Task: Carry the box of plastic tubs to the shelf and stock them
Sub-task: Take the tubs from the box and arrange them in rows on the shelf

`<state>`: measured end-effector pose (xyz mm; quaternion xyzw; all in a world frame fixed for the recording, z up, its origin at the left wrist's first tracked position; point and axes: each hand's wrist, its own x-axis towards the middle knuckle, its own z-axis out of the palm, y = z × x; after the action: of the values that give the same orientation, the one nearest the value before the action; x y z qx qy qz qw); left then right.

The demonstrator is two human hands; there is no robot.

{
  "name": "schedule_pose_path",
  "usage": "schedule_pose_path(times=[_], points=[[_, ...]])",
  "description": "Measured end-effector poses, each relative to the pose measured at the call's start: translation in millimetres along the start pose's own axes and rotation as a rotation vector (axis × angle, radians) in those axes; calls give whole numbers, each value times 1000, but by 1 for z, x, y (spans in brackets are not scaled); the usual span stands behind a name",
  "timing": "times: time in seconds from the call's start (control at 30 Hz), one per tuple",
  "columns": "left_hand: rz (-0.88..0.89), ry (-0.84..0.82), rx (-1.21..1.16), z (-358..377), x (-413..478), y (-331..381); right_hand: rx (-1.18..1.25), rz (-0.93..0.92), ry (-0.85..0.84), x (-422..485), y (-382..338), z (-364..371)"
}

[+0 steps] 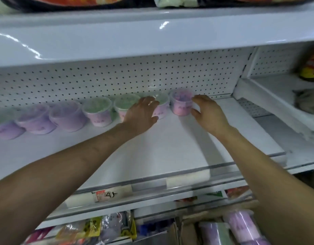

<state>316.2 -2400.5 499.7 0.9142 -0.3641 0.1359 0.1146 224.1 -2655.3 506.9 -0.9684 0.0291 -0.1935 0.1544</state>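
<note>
Centre frame, on the white metal shelf [170,147]: right hand [208,112] grips a clear-lidded pink plastic tub [182,103]; left hand [141,112], fingers straight, touches the green-lidded neighbour tub [161,112].

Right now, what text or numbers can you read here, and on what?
"45": handwritten on the price tag in the shelf rail; its red header is too small to read.
Pink tub in the right hand: dark writing, too blurred to read.
Other tubs and the packets below: print blurred, unreadable.
</note>
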Motion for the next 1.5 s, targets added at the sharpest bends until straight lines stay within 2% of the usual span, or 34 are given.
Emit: schedule_pose_path(times=[0.13, 0.27, 0.5, 0.7, 0.9, 1.07, 1.37, 1.5], points=[[150, 6, -68, 7, -13, 22, -34, 151, 14, -63, -13, -9], [375, -10, -229, 11, -30, 71, -119, 321, 58, -144, -28, -21], [756, -143, -436, 40, -87, 169, -176, 697, 105, -307, -66, -25], [928, -407, -457, 80, -155, 239, -207, 1074, 182, -438, -93, -23], [964, -591, -430, 98, -190, 280, -195, 1330, 194, -517, -116, -34], [961, -643, -387, 107, -197, 318, -242, 1394, 156, -562, -102, -47], [976, -676, -367, 123, -219, 392, -393, 1308, 98, -615, -48, -83], [1013, -702, -345, 128, -228, 417, -432, 1343, -23, -631, -35, -89]])
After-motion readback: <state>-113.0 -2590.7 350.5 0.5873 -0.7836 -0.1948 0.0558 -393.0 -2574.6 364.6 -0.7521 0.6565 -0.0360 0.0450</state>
